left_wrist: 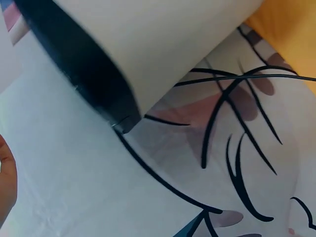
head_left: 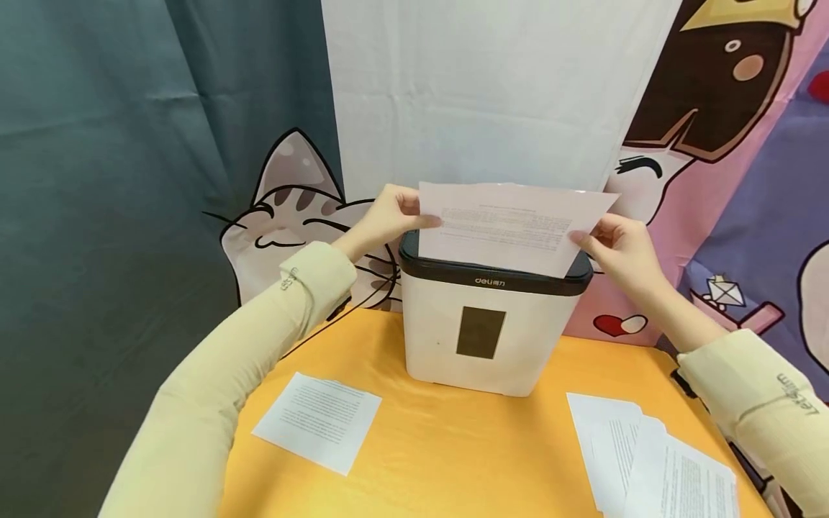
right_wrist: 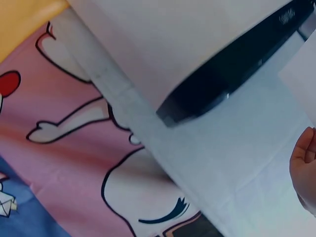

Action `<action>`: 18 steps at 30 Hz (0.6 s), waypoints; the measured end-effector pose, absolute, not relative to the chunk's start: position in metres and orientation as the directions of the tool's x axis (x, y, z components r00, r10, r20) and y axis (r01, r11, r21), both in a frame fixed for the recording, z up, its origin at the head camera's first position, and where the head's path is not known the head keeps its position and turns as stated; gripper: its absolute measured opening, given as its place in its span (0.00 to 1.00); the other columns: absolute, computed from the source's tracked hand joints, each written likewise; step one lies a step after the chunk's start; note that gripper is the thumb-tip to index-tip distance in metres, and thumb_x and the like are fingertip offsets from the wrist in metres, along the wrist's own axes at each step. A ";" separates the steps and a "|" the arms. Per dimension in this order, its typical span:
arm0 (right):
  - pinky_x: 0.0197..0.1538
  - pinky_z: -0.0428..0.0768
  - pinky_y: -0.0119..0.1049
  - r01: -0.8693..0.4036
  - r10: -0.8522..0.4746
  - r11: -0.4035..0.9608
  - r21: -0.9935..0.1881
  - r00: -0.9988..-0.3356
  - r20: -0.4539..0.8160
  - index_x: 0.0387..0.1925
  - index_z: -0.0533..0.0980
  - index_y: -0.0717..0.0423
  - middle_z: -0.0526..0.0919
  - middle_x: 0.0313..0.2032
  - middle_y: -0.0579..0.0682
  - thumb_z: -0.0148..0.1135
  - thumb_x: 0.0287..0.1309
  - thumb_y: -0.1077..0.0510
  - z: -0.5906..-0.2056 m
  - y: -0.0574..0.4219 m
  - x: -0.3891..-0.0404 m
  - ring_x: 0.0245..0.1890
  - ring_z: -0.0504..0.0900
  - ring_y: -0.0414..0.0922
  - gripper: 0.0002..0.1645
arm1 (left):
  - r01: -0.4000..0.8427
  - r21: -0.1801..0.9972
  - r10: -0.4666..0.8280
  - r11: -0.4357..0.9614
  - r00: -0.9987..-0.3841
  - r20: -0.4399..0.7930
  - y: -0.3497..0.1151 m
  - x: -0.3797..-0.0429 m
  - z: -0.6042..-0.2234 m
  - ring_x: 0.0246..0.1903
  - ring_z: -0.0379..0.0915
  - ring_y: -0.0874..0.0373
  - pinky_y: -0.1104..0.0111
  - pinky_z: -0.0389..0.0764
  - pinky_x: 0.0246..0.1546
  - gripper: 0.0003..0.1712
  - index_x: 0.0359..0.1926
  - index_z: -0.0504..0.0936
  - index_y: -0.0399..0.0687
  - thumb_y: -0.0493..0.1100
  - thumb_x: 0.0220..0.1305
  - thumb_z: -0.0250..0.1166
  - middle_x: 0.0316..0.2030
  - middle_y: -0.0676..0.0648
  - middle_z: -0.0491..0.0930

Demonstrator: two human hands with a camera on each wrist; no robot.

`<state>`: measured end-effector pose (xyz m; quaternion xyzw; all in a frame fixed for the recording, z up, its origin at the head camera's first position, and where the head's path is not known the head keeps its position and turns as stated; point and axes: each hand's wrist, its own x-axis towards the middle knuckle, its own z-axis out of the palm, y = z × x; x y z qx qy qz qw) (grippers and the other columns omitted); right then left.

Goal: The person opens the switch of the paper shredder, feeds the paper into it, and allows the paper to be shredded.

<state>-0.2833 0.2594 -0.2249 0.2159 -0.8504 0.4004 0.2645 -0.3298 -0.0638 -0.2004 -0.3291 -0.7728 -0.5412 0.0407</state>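
A printed sheet of paper is held up over the black top of a white paper shredder. My left hand pinches its left edge, thumb in front. At the sheet's right edge, my right hand pinches it between thumb and fingers. The sheet's lower edge is close to the shredder's top; whether it enters the slot cannot be told. In the left wrist view, only part of my left hand shows at the edge. The right wrist view catches part of my right hand beside the sheet.
On the yellow tabletop, printed paper lies at the left and several overlapping printed sheets at the right. A black cord runs left of the shredder. Cartoon-printed cloth hangs close behind.
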 end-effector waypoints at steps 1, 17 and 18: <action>0.29 0.71 0.15 -0.570 -0.148 0.595 -0.567 -0.771 0.620 0.41 0.76 0.66 0.77 0.27 0.21 0.60 0.51 0.63 -0.223 0.260 -0.285 0.25 0.77 0.25 0.14 | 0.556 0.808 0.462 0.193 -0.778 0.425 -0.062 -0.332 -0.197 0.34 0.80 0.59 0.67 0.77 0.41 0.13 0.39 0.80 0.33 0.33 0.49 0.65 0.36 0.38 0.81; 0.24 0.69 0.19 -0.511 -0.221 0.697 -0.503 -0.821 0.527 0.33 0.77 0.67 0.77 0.20 0.27 0.60 0.52 0.57 -0.175 0.273 -0.328 0.21 0.75 0.26 0.13 | 0.503 0.847 0.417 0.170 -0.816 0.401 -0.058 -0.364 -0.177 0.33 0.79 0.61 0.66 0.77 0.41 0.12 0.37 0.80 0.32 0.33 0.49 0.65 0.29 0.47 0.84; 0.24 0.69 0.19 -0.504 -0.225 0.703 -0.502 -0.827 0.516 0.31 0.77 0.67 0.77 0.20 0.28 0.60 0.51 0.57 -0.175 0.274 -0.331 0.21 0.74 0.26 0.13 | 0.503 0.843 0.406 0.189 -0.822 0.400 -0.058 -0.365 -0.177 0.32 0.79 0.61 0.66 0.77 0.40 0.11 0.36 0.80 0.32 0.33 0.49 0.65 0.26 0.49 0.84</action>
